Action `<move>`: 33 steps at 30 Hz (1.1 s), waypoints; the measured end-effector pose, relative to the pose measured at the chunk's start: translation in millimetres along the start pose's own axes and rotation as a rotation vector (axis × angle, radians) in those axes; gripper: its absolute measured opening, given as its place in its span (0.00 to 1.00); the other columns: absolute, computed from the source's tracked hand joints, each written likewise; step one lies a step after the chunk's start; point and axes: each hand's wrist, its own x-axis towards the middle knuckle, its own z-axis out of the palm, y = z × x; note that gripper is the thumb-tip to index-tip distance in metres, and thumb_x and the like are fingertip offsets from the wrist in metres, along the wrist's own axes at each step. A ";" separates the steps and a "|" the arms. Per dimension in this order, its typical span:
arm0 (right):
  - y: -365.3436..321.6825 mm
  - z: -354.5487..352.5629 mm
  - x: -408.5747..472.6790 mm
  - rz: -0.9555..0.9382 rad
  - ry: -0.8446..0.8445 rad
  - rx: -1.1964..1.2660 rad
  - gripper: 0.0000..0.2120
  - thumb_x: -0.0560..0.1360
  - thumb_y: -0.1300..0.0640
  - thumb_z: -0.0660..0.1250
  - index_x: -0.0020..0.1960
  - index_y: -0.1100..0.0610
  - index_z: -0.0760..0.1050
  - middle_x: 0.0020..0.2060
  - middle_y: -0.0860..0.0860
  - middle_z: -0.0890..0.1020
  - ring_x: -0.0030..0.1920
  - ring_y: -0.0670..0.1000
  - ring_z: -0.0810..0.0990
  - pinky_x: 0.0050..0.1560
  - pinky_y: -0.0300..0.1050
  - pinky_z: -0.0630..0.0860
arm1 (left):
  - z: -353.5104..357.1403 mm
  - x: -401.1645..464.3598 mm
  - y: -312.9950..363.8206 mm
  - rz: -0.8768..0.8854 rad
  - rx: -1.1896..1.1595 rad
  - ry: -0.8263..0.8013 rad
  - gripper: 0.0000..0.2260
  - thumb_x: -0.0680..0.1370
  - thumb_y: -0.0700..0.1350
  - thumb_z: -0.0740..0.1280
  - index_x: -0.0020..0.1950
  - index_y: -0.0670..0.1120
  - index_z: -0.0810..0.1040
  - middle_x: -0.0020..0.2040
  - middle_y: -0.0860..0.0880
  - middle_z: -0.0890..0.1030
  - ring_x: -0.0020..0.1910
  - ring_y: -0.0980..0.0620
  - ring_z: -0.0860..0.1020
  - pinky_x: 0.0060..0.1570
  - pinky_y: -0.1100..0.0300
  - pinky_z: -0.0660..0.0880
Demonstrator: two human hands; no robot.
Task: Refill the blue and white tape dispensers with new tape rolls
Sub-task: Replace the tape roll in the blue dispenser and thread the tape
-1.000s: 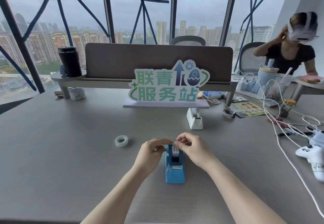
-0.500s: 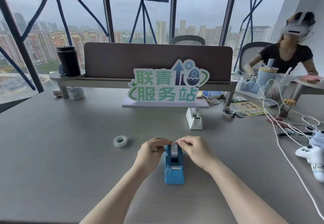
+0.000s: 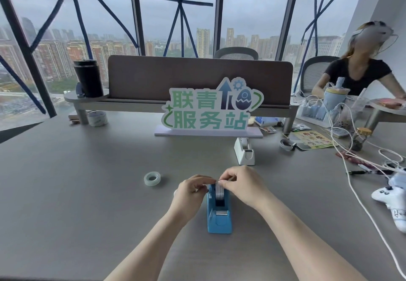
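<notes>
Nearest, the blue dispenser [image 3: 219, 212] already holds a roll [image 3: 219, 191]; left hand [image 3: 190, 195] and right hand [image 3: 242, 187] pinch it at the top, seemingly seating it; beyond, a spare roll [image 3: 152, 178] lies loose; farther, the white dispenser [image 3: 244, 151] apparently awaits refilling.

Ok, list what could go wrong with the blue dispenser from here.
1. Both the left hand and right hand pinch the clear tape roll atop the blue plastic tape dispenser; it may seat crooked.
2. A push could slide the dispenser along the smooth grey table.
</notes>
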 end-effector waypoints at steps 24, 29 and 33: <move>-0.7 5.9 -60.5 -0.262 0.112 -0.082 0.04 0.73 0.52 0.68 0.41 0.49 0.80 0.40 0.44 0.78 0.38 0.45 0.77 0.41 0.47 0.77 | 4.8 -5.6 16.8 0.005 0.008 -0.029 0.23 0.72 0.29 0.56 0.52 0.49 0.83 0.54 0.54 0.79 0.50 0.64 0.75 0.44 0.84 0.63; -1.3 8.8 -76.2 -0.298 0.153 -0.069 0.04 0.73 0.51 0.68 0.40 0.49 0.78 0.38 0.43 0.76 0.35 0.44 0.76 0.37 0.44 0.77 | 6.1 -4.7 16.5 0.000 0.036 -0.005 0.20 0.73 0.31 0.57 0.52 0.50 0.83 0.54 0.53 0.80 0.49 0.63 0.76 0.42 0.84 0.62; 0.3 12.6 -89.2 -0.309 0.176 -0.058 0.05 0.73 0.49 0.68 0.40 0.48 0.77 0.38 0.43 0.76 0.34 0.43 0.75 0.36 0.43 0.77 | 6.7 -5.4 18.2 -0.004 0.048 0.006 0.19 0.74 0.31 0.57 0.51 0.49 0.83 0.55 0.53 0.80 0.48 0.65 0.76 0.42 0.84 0.62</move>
